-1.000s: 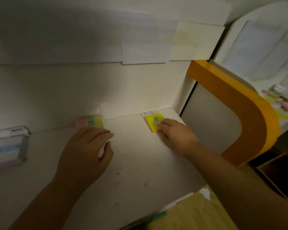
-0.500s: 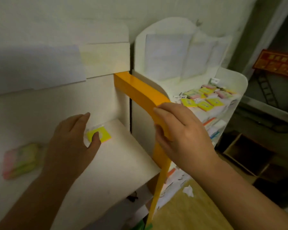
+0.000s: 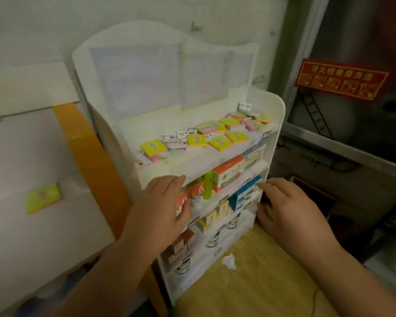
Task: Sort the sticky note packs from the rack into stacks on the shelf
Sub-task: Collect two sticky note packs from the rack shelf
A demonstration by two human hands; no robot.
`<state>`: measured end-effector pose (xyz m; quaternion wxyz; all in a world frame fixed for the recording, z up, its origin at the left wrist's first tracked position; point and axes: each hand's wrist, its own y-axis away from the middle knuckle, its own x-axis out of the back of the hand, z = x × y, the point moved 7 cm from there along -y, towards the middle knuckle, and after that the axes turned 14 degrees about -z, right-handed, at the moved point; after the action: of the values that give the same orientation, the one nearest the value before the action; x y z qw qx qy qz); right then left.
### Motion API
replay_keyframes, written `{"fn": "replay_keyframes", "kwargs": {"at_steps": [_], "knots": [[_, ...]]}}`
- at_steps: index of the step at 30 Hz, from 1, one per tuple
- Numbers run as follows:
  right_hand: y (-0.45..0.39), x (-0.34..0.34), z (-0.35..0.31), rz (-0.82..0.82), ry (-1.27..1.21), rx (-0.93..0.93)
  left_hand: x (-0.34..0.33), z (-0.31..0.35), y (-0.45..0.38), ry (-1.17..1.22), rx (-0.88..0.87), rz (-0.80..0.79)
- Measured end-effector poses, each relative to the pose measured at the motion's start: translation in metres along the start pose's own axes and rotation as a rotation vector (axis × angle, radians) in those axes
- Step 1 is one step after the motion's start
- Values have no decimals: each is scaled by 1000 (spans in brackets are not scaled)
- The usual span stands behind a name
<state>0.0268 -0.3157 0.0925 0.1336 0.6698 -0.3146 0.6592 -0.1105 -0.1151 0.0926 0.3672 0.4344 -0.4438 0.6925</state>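
Sticky note packs (image 3: 206, 136) lie all mixed up on the top tier of the white rack (image 3: 276, 133). Most are yellow, some are pink, and a few show pink, yellow and green stripes. They lean on each other and overlap, and small white tags sit among them. One yellow pack (image 3: 42, 197) already lies on the white shelf (image 3: 44, 236) to the left, past the orange edge (image 3: 89, 156).

Both hands are in front of the rack, lower than the packs. The left hand (image 3: 162, 207) has its fingers straight and close together, with the thumb out to the side. It holds nothing. The right hand (image 3: 286, 207) has its fingers gently bent and a little apart. It holds nothing too.

The step now looks like reaching up for the next packs. To do it well, each hand should go up to the top tier, not to the boxes (image 3: 229, 175) and the green tube (image 3: 207, 185) on the tiers below. Pick one pack that lies on top, so the others do not slide off. Pinch it by its edges with thumb and fingers. The packs look flat and light, so a soft grip should be enough.

Choose by colour. A yellow one can go on the yellow pack on the shelf. Lay it flat and line up the corners, so the stack stays neat. Pink or striped ones need their own spot beside it.
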Motion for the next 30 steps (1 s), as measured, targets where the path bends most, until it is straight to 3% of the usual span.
{"fn": "replay_keyframes", "kwargs": {"at_steps": [6,14,19,30], "knots": [[13,-24,54,-78,-62,-76,-37,30,-30,-2,60,-96],[-11,-49,79,-179,-55,-73,-72,39,-82,16,56,-105],[-61,-56,97,-192,-23,-103,-101,26,-138,19,72,-108],[-220,-96,79,-227,-8,55,-134,-46,-209,5,260,-60]]}}
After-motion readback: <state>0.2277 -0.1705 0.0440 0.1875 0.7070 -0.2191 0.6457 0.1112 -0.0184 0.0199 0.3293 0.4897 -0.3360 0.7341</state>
